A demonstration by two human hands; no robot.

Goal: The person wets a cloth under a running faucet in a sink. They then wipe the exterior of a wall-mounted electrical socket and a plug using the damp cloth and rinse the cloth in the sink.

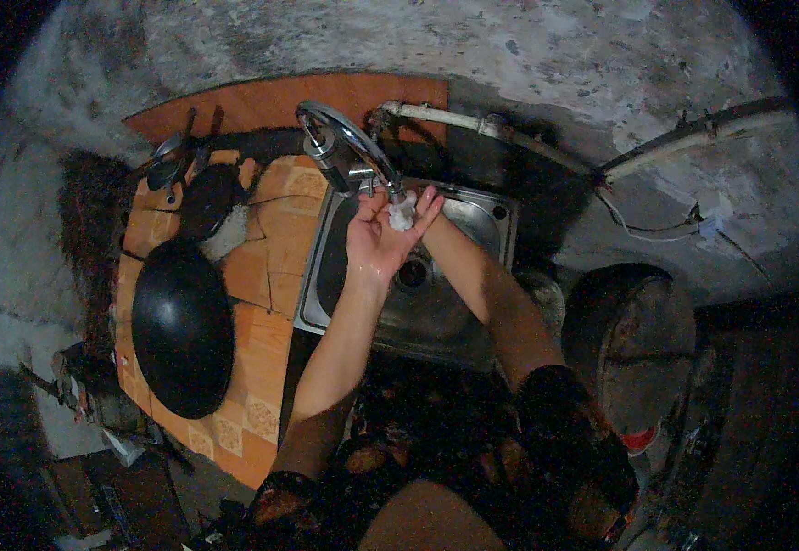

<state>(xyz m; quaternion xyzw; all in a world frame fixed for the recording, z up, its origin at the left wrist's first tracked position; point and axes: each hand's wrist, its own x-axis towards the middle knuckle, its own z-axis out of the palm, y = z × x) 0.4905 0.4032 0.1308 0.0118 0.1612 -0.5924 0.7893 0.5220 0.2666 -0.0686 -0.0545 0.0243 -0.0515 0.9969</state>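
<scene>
My left hand [376, 241] is palm up under the spout of a chrome faucet [353, 133], its fingers apart and slightly curled. A white, frothy patch [402, 213] lies on the palm side just below the spout; whether it is running water or lather, I cannot tell. The left wrist looks wet. My right hand [430, 208] reaches in from the right, close against the left one and mostly hidden behind it, so its fingers are unclear. Both hands are over a stainless steel sink [363, 321] with a dark drain [411, 273].
Left of the sink, a tiled counter [257, 344] holds a large black domed lid or pan [184, 328], a dark pan [211, 200] and a ladle [168, 165]. A white pipe [445, 115] runs along the wall. A round, dark container [629, 321] stands at right.
</scene>
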